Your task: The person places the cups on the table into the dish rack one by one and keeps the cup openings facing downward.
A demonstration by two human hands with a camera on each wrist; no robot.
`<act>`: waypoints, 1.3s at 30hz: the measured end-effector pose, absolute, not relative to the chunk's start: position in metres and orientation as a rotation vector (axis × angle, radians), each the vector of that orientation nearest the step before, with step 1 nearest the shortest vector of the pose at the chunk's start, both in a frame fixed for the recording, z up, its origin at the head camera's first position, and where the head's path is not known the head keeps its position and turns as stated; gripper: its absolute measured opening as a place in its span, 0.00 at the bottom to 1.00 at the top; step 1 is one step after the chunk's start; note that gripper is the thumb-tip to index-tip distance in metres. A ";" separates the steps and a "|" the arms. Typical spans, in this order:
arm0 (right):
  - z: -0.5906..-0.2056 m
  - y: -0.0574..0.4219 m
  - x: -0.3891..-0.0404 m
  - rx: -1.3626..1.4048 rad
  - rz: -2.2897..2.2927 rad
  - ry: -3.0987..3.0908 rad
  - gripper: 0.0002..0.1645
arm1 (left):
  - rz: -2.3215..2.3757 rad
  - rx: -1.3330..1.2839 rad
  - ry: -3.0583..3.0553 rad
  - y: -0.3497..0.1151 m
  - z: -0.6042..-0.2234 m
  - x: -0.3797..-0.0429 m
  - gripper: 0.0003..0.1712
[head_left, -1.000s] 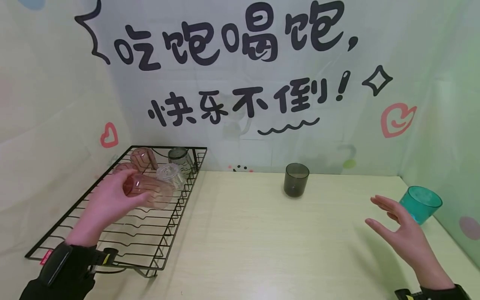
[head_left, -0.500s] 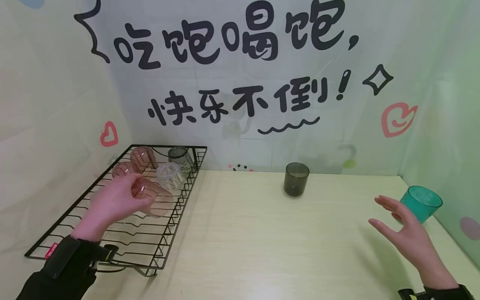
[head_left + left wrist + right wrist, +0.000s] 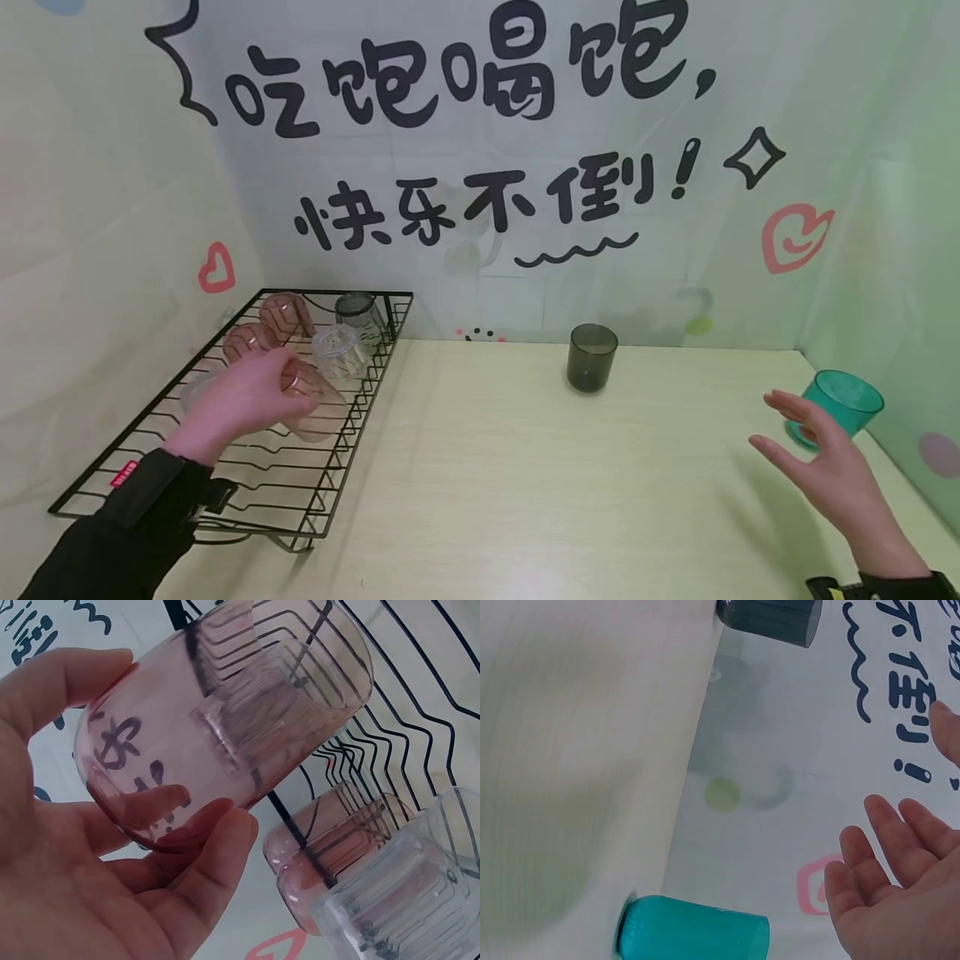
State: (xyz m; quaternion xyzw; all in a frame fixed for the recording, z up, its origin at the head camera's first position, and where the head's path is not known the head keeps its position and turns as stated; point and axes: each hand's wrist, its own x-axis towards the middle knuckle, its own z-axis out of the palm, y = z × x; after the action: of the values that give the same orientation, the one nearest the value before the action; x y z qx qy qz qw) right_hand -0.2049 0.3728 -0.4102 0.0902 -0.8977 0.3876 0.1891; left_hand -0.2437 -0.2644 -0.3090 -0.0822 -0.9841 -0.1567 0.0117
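Observation:
Over the black wire rack (image 3: pixel 156 401), my left hand (image 3: pixel 251 392) holds a see-through pink glass (image 3: pixel 172 750) by its closed, rounded end. Thumb and fingers lie on either side of it in the left wrist view. The glass is tilted, its open rim turned away from the palm, close over the wires. In the head view the hand covers part of it. On the right, my right hand (image 3: pixel 832 467) is held above the table with fingers and thumb spread and nothing in them. A teal glass (image 3: pixel 847 400) stands just beyond, partly hidden by the hand.
Two more pink glasses (image 3: pixel 285 315), a clear faceted glass (image 3: pixel 341 354) and a grey glass (image 3: pixel 362 314) sit at the rack's far end. Another clear glass (image 3: pixel 193 392) shows behind my left hand. A dark grey glass (image 3: pixel 592 358) stands on the table near the back wall.
My left hand has moved a little right and lowered the pink glass toward the rack wires. The right hand has drifted slightly right, still spread.

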 end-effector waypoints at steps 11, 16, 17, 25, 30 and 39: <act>-0.412 0.383 -0.208 0.202 1.026 -2.586 0.42 | -0.432 -0.262 -3.108 -0.260 -0.313 -0.247 0.34; -0.412 0.386 -0.211 0.171 0.999 -2.638 0.43 | -0.426 -0.255 -3.140 -0.260 -0.314 -0.248 0.37; -0.411 0.387 -0.211 0.163 1.006 -2.649 0.43 | -0.424 -0.253 -3.146 -0.261 -0.315 -0.249 0.38; -0.408 0.390 -0.214 0.124 1.019 -2.674 0.45 | -0.378 -0.232 -3.163 -0.263 -0.321 -0.254 0.43; -0.408 0.391 -0.214 0.118 1.013 -2.674 0.45 | -0.382 -0.248 -3.157 -0.262 -0.322 -0.256 0.42; -0.408 0.392 -0.216 0.130 1.024 -2.673 0.45 | -0.376 -0.301 -3.117 -0.256 -0.324 -0.260 0.34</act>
State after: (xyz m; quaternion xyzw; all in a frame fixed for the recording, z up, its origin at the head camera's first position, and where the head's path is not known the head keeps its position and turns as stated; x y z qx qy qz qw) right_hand -0.2157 0.3917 -0.4076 0.0450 -0.9240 0.3540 0.1378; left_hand -0.2602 -0.2563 -0.3245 -0.0953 -0.9883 -0.1193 -0.0060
